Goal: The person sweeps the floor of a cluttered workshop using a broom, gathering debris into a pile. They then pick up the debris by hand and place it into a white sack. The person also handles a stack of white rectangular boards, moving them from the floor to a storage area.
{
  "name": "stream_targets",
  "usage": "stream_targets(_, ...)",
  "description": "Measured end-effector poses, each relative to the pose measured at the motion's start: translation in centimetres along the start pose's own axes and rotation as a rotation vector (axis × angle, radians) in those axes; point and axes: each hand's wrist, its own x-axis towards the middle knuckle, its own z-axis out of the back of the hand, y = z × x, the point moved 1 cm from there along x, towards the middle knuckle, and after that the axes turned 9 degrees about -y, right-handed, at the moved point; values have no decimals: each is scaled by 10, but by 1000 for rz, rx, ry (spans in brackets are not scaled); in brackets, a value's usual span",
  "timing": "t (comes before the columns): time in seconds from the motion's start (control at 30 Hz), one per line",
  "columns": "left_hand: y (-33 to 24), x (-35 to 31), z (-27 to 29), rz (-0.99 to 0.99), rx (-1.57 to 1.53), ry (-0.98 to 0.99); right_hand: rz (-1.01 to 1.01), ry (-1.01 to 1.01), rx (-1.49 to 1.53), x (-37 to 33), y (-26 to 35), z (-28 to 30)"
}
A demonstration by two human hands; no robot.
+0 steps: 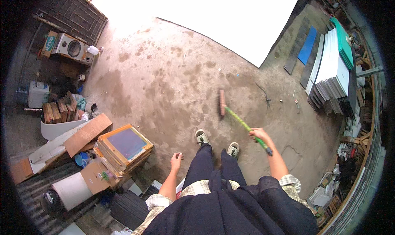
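My right hand (pixel 260 135) is wrapped round the green and yellow striped handle of a broom (pixel 238 119), close to its dark end. The broom's pinkish-red head (pixel 222 102), with dark bristles along one side, is down at the concrete floor (pixel 177 82), ahead of my shoes. At my left side hangs my left hand (pixel 176 159), its fingers curled in and pressed together. Whether anything small is between those fingers does not show. It is nearest to a stack of wooden-framed screens (pixel 127 143).
Boards (pixel 88 134), a white tub of wood pieces (pixel 61 128) and a speaker-like box (pixel 73 49) line the left. White sheets (pixel 333 66) and a blue strip (pixel 307 45) stand at the right. A large white panel (pixel 242 21) lies ahead. Dark wire bits (pixel 266 97) lie near the broom.
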Motion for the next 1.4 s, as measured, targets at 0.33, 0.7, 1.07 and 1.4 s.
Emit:
stream_targets(0.33, -9, 14, -16, 88, 104, 144, 101, -101, -64, -13, 41, 7)
stream_targets(0.7, 2, -33, -30, 234, -207, -37, 441, 337, -769, 79, 82, -249)
stream_targets(1.07, 28, -65, -49, 335, -145, -113, -13, 296, -156, 108, 176, -142)
stream_targets(1.4, -81, 36, -69, 57, 150, -50, -85, -180, 57, 85, 107, 112)
